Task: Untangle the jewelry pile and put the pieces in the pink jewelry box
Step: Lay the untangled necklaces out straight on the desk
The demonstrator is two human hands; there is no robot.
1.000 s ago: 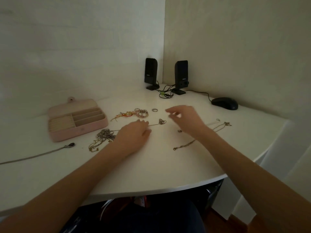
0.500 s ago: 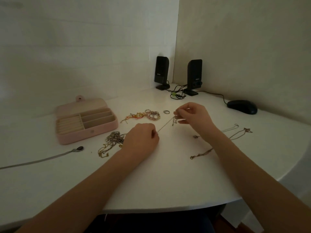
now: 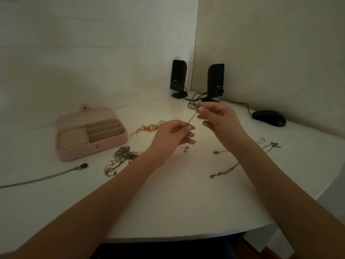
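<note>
Looks like somebody's sitting at a home desk tucked into a room corner: a white desk [image 3: 168, 212] is butting against plain walls, two small black PC speakers [image 3: 178, 78] are standing at 12 o'clock and a computer mouse [image 3: 268, 118] is lying at 2 o'clock.

Dim corner of pale walls [image 3: 93, 43] behind a white rounded desk [image 3: 177, 212].

- The flat silver chain [image 3: 37, 179], left of the pink jewelry box [image 3: 91, 133], runs off the picture's left edge.
- The left hand [image 3: 173, 135] hides part of the tangled pile [image 3: 123, 156] right of the box.
</note>
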